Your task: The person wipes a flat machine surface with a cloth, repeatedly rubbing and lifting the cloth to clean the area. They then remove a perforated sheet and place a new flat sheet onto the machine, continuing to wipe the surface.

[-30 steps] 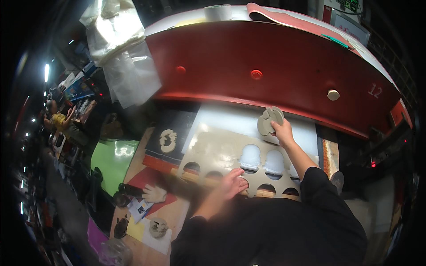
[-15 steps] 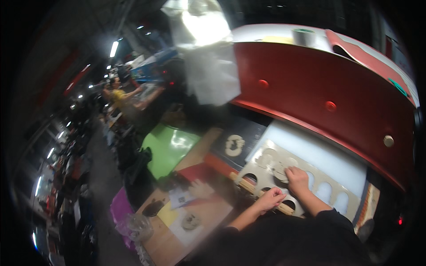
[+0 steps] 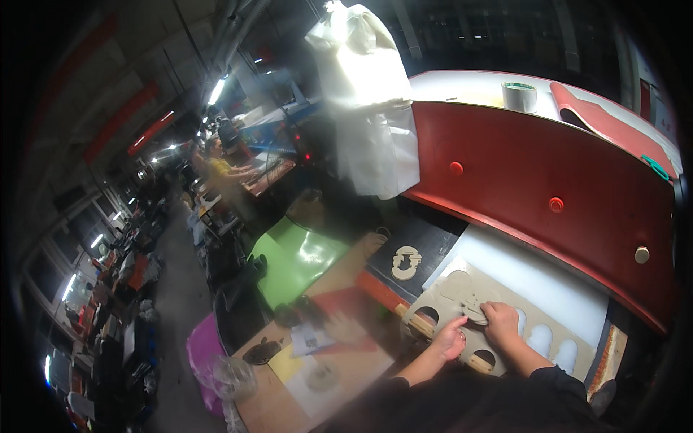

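Three white openings [image 3: 540,338] stand cleared beyond the right fingers [image 3: 492,312] in one gray sheet [image 3: 440,306]; at least one outlined shape [image 3: 456,283], forward-left, is still seated. Gray cut pieces [image 3: 473,310], number unclear: pinched in right fingers. Left fingers [image 3: 455,326]: adjacent, grip cannot be told. One loose ring piece [image 3: 406,263] lies farther forward-left.

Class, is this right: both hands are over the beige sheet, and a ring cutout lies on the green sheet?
No: the head view shows the ring cutout on the black board, not the green sheet. The left hand and right hand are over the beige sheet.
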Demonstrator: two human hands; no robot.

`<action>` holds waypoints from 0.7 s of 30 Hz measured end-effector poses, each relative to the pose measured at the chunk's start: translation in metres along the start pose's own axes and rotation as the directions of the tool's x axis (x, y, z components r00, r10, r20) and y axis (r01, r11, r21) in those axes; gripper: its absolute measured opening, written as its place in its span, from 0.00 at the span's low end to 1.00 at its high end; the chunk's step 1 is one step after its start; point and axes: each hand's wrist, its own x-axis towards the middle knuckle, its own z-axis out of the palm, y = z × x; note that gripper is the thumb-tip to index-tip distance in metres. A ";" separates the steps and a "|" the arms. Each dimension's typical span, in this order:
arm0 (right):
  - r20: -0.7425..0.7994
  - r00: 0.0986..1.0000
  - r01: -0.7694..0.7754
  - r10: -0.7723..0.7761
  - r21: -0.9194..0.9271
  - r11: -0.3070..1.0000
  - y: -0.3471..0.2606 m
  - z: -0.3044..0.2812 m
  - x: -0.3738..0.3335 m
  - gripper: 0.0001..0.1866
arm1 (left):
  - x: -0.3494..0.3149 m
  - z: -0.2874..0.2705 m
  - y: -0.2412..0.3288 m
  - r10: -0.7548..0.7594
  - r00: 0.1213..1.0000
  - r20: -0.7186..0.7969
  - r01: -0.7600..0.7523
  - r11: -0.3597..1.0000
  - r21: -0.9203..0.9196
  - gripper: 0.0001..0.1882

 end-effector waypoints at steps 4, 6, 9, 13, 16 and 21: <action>-0.040 0.999 0.036 -0.037 -0.024 0.999 -0.008 -0.005 -0.002 0.17 | 0.009 -0.007 -0.001 -0.049 0.999 0.004 0.049 0.998 -0.033 0.15; -0.015 0.999 0.052 -0.052 -0.010 0.999 -0.012 -0.011 -0.002 0.15 | 0.010 -0.008 -0.001 -0.059 0.998 0.007 0.060 0.997 -0.044 0.16; 0.052 0.997 0.059 -0.060 0.006 0.998 -0.023 -0.020 0.001 0.14 | 0.007 -0.003 -0.003 -0.034 0.998 0.052 0.038 0.996 -0.080 0.18; 0.010 0.998 0.065 -0.065 -0.001 0.998 -0.029 -0.026 0.005 0.15 | 0.000 0.001 -0.004 -0.006 0.999 0.046 0.010 0.995 -0.096 0.13; 0.067 0.998 0.006 -0.006 0.009 1.000 -0.020 -0.019 0.006 0.13 | 0.000 -0.008 0.001 -0.019 0.971 0.237 0.057 0.986 -0.157 0.09; 0.267 0.963 0.067 -0.045 -0.076 0.995 0.011 -0.001 0.005 0.11 | -0.008 -0.016 0.015 -0.145 0.956 0.254 0.170 0.982 -0.080 0.06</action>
